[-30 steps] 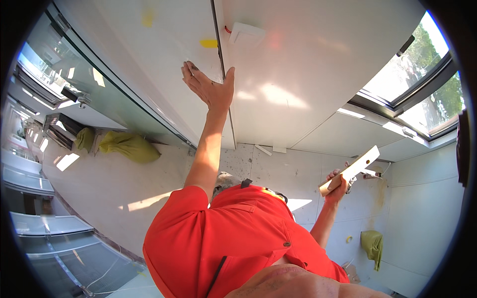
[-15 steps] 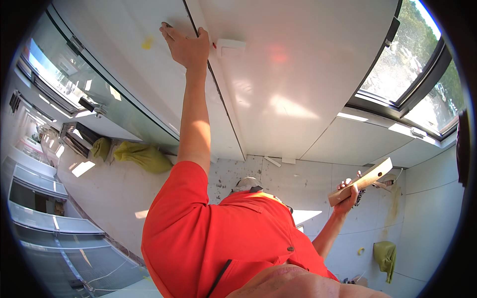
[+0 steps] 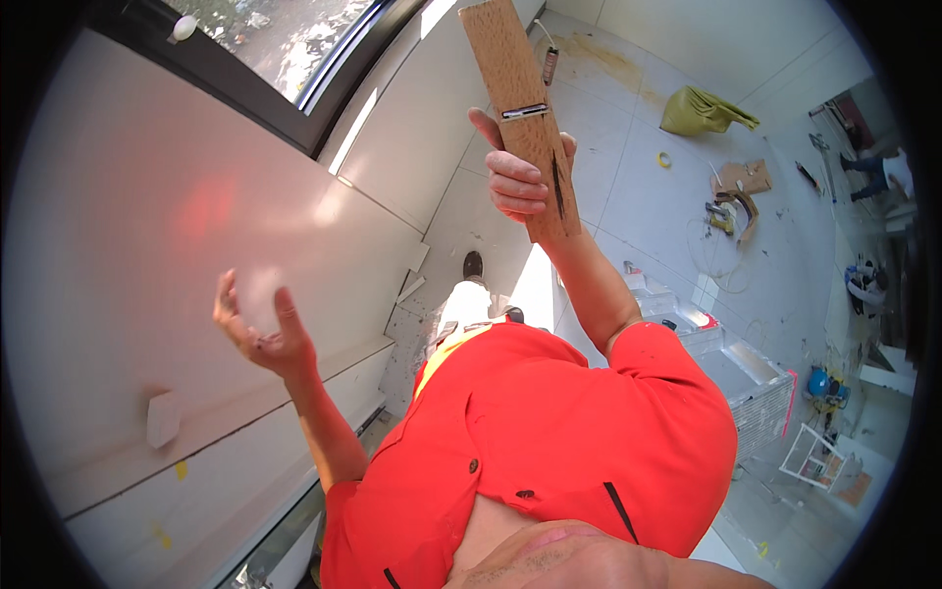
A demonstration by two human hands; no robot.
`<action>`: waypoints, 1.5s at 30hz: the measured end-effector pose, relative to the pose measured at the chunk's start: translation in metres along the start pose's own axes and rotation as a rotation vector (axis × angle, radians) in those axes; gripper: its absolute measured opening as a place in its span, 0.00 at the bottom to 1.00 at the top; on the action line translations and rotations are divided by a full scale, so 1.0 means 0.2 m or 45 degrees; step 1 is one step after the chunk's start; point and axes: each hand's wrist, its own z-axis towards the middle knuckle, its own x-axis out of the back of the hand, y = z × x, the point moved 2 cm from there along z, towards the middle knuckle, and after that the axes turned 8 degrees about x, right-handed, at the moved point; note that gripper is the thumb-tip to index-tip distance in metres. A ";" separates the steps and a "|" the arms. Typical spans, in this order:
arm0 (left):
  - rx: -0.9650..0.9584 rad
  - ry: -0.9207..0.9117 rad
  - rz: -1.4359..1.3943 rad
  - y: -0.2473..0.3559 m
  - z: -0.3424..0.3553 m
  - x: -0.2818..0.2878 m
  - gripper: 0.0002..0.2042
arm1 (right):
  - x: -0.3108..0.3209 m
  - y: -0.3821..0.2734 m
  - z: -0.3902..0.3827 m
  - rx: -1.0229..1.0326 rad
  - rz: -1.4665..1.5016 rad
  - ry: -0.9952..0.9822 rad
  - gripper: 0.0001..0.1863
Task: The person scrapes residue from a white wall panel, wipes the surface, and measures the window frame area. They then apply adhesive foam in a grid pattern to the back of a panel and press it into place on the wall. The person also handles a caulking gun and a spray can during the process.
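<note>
Plane point(image 3: 508, 64) held aloft at twelve o'clock

Our right hand point(image 3: 517, 183) grasps the plane around its lower half, its wooden face and metal-edged slot turned toward us. Our left hand point(image 3: 270, 339) is at nine o'clock, fingers parted and free, before a white wall panel point(image 3: 118, 245); whether it touches, we cannot tell. We see a dark-framed window point(image 3: 235, 83) at eleven o'clock and a white box point(image 3: 164, 419) on the panel at eight. On the floor point(image 3: 589, 196) toward two o'clock, an olive sack point(image 3: 699, 111) lies near a yellow tape roll point(image 3: 660, 158).

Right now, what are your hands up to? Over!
Right hand gripping wooden block. Left hand open. Green sack on floor, apart from both hands.
</note>
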 end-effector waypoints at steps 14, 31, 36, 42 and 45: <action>1.117 -1.708 -1.551 0.60 0.52 -2.43 0.16 | 0.08 -0.86 -0.05 0.025 -1.700 1.213 0.37; 0.302 -1.260 -1.102 1.68 0.69 -4.22 0.25 | -0.53 -3.06 -1.80 1.414 -1.735 2.378 0.22; 0.208 -1.068 -0.979 1.87 0.77 -4.70 0.25 | -0.90 -3.20 -2.31 -0.753 -2.175 3.656 0.40; 0.664 -1.451 -1.020 2.27 0.47 -5.49 0.26 | -0.81 -3.88 -1.80 -0.115 -2.365 2.626 0.49; 0.873 -1.738 -1.008 2.56 0.13 -6.02 0.26 | -0.47 -4.30 -1.66 0.380 -2.167 1.988 0.50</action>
